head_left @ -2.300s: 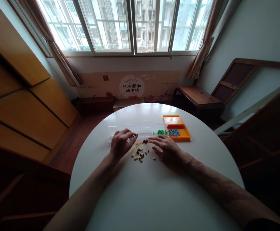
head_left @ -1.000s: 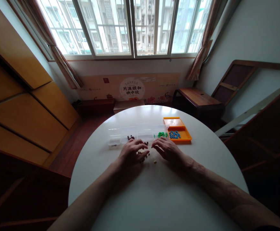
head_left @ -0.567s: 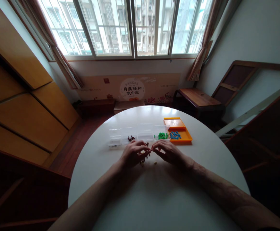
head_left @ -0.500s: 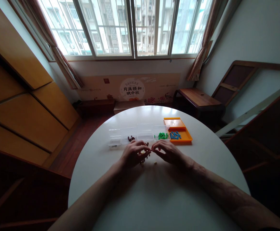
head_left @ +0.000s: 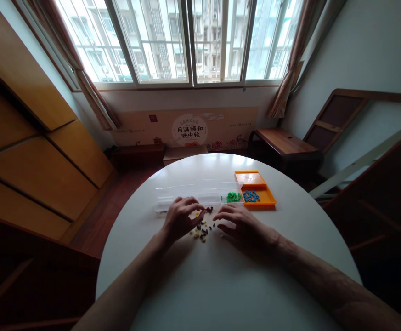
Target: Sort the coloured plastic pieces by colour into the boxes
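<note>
A person's left hand pinches a yellow bead above the loose beads lying between both hands; the right hand rests flat, empty, on the bench.

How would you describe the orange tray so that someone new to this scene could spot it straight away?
Start at the round white table below the window. On its far side a row of clear plastic boxes runs left to right, and the orange tray lies at the right end of that row, beyond the right hand. It is the only opaque, brightly coloured container there, and it holds the blue pieces.
</note>
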The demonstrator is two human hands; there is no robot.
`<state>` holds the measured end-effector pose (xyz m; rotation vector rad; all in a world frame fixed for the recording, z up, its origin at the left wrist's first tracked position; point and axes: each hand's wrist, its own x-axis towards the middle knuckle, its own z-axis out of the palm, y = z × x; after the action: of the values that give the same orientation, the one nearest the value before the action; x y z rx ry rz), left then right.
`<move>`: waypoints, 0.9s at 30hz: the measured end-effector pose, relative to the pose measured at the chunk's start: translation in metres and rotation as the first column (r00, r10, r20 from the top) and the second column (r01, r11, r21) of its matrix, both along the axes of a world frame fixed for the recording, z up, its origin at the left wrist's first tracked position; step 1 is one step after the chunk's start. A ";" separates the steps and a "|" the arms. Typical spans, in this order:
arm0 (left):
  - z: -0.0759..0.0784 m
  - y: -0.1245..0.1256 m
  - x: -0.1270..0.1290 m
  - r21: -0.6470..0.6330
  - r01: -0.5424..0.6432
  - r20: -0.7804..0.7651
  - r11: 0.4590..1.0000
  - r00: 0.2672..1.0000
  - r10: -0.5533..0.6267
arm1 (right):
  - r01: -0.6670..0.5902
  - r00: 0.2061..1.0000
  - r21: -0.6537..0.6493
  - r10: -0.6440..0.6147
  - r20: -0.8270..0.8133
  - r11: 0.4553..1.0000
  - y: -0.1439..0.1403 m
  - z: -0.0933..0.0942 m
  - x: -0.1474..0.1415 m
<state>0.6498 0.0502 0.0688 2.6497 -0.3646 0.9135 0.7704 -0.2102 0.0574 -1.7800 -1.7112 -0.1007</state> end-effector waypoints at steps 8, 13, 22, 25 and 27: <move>0.010 0.027 -0.003 0.011 -0.356 -0.065 0.935 0.932 0.356 | -0.039 0.999 -0.052 0.039 0.002 0.998 0.000 -0.003 0.004; 0.009 0.028 -0.004 0.025 -0.387 -0.076 0.922 0.918 0.388 | -0.057 0.998 -0.065 0.057 0.005 0.996 0.002 0.001 0.004; 0.007 0.003 -0.006 -0.010 -0.171 -0.075 0.985 0.983 0.170 | -0.032 0.999 -0.050 0.032 -0.012 0.998 0.005 0.008 -0.002; 0.000 -0.004 -0.006 0.007 -0.036 -0.115 0.999 0.993 0.036 | -0.056 0.998 -0.056 0.056 -0.008 0.997 0.007 0.006 -0.001; -0.002 -0.007 -0.005 0.013 0.037 -0.141 0.999 0.989 -0.035 | -0.034 0.999 -0.047 0.033 -0.008 0.998 0.008 0.003 0.000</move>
<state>0.6445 0.0428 0.0666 2.6937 -0.3853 0.7097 0.7709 -0.2022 0.0601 -1.7829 -1.7511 -0.0401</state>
